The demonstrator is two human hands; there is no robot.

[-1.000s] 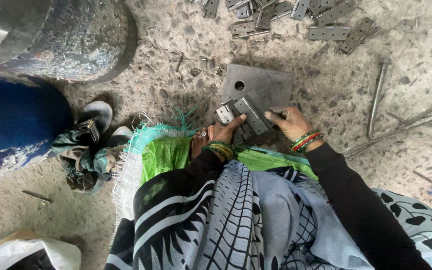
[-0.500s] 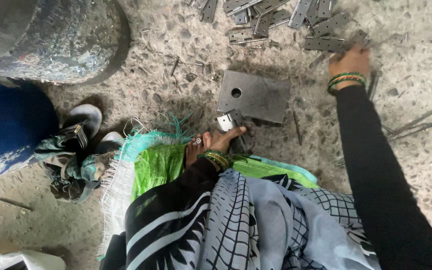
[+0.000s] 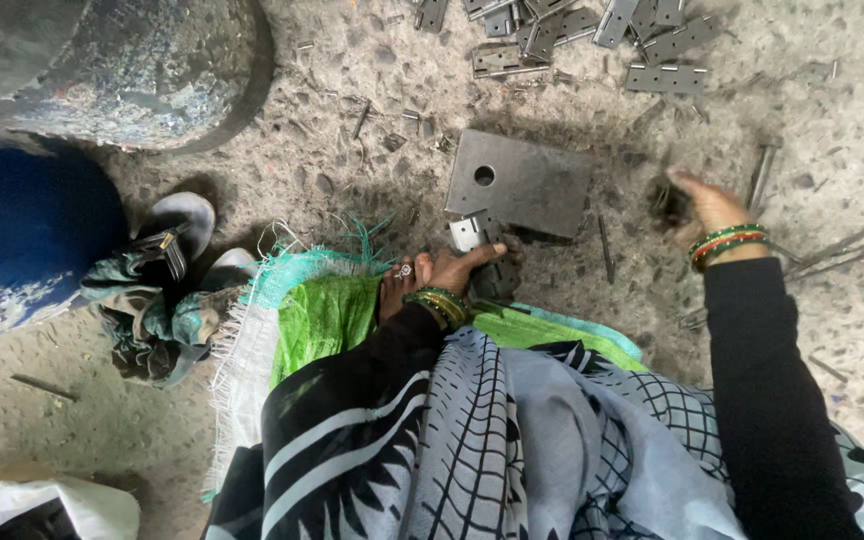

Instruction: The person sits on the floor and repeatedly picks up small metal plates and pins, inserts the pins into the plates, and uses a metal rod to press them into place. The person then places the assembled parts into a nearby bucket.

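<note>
hinge (image 3: 468,234) | left hand (image 3: 442,272) holds it at steel plate (image 3: 522,183)

1. A small bright metal hinge piece (image 3: 467,233) is held flat on the floor (image 3: 352,120), against the near edge of the plate.
2. A grey square steel plate (image 3: 522,185), one round hole, lies flat.

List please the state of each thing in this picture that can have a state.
Left hand: pressed on a small hinge, holding it down.
Small hinge: flat at the near edge of the plate.
Plate: lies flat on the floor, hole uncovered.
Right hand: raised, blurred, closed on something dark; I cannot tell what.
Hinge pile: loose, scattered.
Sandal: off the foot, on the floor.
</note>
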